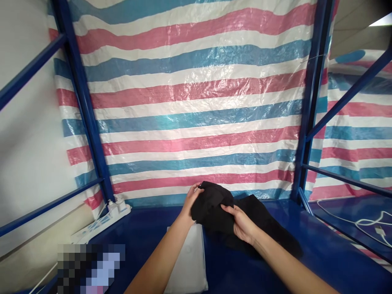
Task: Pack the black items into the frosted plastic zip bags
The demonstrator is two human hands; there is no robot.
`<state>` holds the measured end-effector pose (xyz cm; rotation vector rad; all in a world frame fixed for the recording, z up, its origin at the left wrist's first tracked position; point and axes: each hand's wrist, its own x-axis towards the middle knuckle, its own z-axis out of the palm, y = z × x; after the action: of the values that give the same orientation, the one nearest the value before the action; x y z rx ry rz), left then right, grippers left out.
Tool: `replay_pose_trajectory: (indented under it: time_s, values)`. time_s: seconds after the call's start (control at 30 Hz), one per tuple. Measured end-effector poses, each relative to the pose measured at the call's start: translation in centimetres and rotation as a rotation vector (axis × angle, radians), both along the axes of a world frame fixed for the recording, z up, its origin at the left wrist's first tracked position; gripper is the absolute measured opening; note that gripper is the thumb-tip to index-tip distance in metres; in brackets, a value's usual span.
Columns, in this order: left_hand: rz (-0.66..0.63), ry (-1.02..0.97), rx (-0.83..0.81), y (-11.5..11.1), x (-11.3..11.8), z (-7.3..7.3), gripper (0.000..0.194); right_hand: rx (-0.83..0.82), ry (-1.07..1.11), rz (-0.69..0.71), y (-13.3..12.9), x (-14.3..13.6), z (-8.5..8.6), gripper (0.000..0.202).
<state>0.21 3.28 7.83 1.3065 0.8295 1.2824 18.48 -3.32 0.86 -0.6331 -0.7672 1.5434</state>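
A piece of black cloth (216,216), bunched up, is held between my two hands above the blue surface. My left hand (192,201) grips its left edge, with part of the fingers hidden by the fabric. On the near side, my right hand (241,223) pinches a fold between thumb and fingers. The rest of the dark fabric trails off to the right and lies on the surface. What kind of garment or cloth it is, I cannot tell. Beneath my left forearm lies a flat white packet or box (188,261), partly covered by the arm.
Blue metal posts (82,102) (312,98) frame a striped plastic sheet (196,90) behind the blue surface (147,232). A white power strip (101,224) with plugs sits at left. A white cable (364,222) lies at right. Something pixelated (88,269) is at lower left.
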Motion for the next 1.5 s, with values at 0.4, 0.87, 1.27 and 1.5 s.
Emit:
replay_pose_trajectory:
  time_s: [0.4,0.87,1.27,1.5]
  values:
    - [0.297,0.780,0.678,-1.9,0.9,-2.8,0.042,0.022,0.040,0.267,-2.7,-1.0,-0.1,0.068]
    - [-0.357,1.095,0.960,-6.8,-3.0,-2.8,0.061,-0.224,-0.003,0.283,-1.3,1.8,-1.0,0.032]
    - [-0.293,1.105,0.750,-6.6,-2.5,-3.3,0.030,0.772,-1.175,-0.224,-4.0,6.5,1.2,0.053]
    - [-0.145,0.908,0.629,-3.7,-1.9,-3.8,0.033,0.644,-1.104,-0.203,-2.5,4.9,-0.6,0.033]
